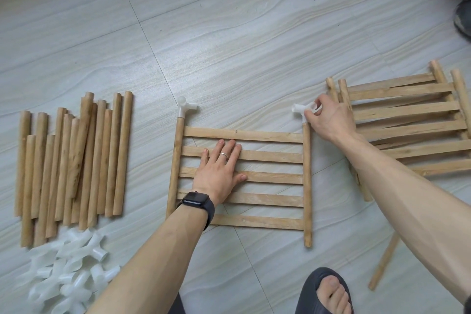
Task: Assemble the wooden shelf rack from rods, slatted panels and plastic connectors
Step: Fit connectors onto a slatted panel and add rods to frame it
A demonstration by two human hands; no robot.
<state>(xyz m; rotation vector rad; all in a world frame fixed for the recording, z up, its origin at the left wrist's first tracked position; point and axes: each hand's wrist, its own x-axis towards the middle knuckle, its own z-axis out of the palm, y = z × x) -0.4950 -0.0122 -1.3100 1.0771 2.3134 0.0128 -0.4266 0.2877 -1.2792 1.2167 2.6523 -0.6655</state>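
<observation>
Floor tiles [229,33]: your flat left hand [219,168] pins the panel [267,155]; your right hand [328,120] pinches a connector [299,109] a twist could jam crooked.

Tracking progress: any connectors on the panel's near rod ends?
No, both connectors sit on far ends of the panel; near ends are bare.

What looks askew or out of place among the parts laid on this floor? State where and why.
The stacked slatted panels on the right lie fanned at differing angles, not squared. One rod lies alone and tilted at lower right, far from the rod pile on the left.
</observation>
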